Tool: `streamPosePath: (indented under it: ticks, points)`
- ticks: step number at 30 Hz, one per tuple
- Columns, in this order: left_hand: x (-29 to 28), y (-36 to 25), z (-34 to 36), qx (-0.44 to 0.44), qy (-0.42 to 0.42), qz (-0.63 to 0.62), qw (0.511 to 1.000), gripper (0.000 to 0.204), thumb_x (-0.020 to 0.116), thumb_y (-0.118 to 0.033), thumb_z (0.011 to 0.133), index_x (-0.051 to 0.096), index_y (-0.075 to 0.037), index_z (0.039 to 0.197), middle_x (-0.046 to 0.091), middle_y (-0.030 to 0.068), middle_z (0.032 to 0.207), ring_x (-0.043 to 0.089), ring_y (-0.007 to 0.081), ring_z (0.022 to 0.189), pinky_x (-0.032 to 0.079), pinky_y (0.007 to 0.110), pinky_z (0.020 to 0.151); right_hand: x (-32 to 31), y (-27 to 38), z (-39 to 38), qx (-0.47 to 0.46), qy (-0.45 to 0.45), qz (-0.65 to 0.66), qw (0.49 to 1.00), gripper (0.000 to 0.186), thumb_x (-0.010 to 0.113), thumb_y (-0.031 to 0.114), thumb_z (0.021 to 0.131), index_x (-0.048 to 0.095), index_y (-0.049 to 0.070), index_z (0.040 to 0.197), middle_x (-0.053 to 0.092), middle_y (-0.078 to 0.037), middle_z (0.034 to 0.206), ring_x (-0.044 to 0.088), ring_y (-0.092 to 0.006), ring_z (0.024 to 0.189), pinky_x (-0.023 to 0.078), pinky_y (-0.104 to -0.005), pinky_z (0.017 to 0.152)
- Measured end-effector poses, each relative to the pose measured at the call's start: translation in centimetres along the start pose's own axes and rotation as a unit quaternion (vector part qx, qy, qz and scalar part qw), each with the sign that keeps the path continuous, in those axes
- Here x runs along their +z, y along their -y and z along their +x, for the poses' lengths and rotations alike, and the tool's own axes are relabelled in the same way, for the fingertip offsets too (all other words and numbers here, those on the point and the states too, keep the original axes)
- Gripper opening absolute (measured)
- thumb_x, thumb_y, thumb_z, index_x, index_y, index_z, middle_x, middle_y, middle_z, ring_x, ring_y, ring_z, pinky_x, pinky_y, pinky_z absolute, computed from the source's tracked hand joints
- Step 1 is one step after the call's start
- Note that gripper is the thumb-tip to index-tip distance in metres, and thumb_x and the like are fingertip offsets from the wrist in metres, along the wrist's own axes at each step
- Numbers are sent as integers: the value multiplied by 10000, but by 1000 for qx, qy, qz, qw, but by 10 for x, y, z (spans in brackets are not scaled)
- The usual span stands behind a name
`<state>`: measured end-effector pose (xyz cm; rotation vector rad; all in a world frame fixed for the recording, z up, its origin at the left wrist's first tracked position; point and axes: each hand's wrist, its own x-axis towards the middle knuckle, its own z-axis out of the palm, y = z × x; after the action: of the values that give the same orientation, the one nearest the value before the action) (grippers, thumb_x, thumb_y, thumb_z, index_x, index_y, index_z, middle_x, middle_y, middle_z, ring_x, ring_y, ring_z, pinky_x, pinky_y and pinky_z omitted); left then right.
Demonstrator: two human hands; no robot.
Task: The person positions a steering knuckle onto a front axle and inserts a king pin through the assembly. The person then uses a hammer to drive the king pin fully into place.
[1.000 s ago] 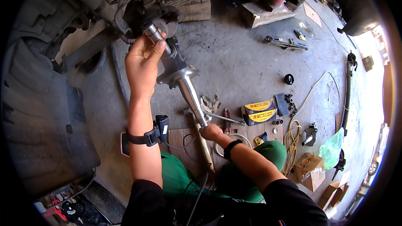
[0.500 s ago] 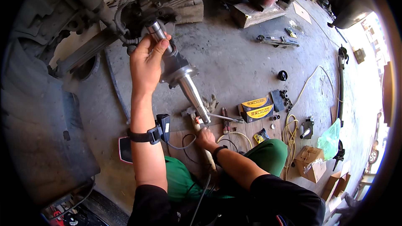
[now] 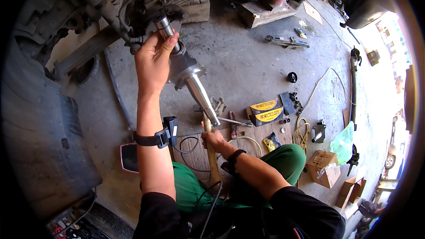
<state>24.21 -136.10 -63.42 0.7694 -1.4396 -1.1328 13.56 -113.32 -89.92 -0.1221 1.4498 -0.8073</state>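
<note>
My left hand (image 3: 152,64) is raised and closed around the bright metal pin (image 3: 164,25) at the upper end of a steering knuckle (image 3: 181,68). Below the knuckle's flange, its polished spindle (image 3: 201,95) slants down toward my right hand. My right hand (image 3: 213,140) is wrapped around the wooden handle (image 3: 213,164) of a hammer, just beneath the spindle's tip. The hammer's head is hard to make out behind the spindle. Close by lie a metal wrench (image 3: 237,121) and a grey work glove (image 3: 218,105).
Vehicle axle parts (image 3: 150,15) hang at the upper left. On the floor to the right are a yellow-black box (image 3: 265,114), small black rings (image 3: 295,99), a coiled yellow hose (image 3: 301,135), a cardboard box (image 3: 322,168) and a green plastic bag (image 3: 343,144). A metal jack (image 3: 287,41) lies farther off.
My right hand has shifted slightly up and left, and more of the wooden handle shows. My left hand keeps its grip on the knuckle's pin. The whole view has shifted a little.
</note>
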Motion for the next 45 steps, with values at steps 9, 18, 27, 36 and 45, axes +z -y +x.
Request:
streamPosePath:
  ticks: [9,18,27,36,45]
  points:
    - [5,4,-4,18,-43,0,999,298,662,-125,958,646,53,1197,699,99,1091,651,155,1035,489,270,937,-17,110,-58,-219,-106,4,970,122,586,77,861,519,-24,849,565,-80,610,558,-179,468,474,-330,422]
    - [11,13,-6,43,-84,-40,995,214,708,-150,926,714,-7,1085,715,4,903,578,50,779,463,218,721,-3,297,-209,-492,-101,-208,839,213,641,152,843,501,-1,895,589,-66,618,585,-153,490,479,-305,455]
    - [14,11,-6,12,-96,-59,994,207,707,-148,916,704,7,1054,707,1,871,586,55,772,462,226,732,27,373,-281,-528,-116,-584,606,311,670,156,773,616,-53,996,636,-218,723,657,-323,680,523,-395,647]
    - [14,11,-7,23,-94,-56,994,203,683,-125,927,688,27,1062,714,18,907,609,67,808,469,224,763,35,382,-297,-569,-164,-579,560,378,663,149,778,612,-32,1106,655,-224,770,674,-362,746,539,-428,703]
    - [15,12,-8,38,-89,-68,993,217,679,-118,930,680,36,1082,716,24,919,620,68,832,471,221,774,31,376,-290,-541,-151,-624,544,309,637,130,801,585,-52,1045,634,-257,723,668,-399,747,532,-451,695]
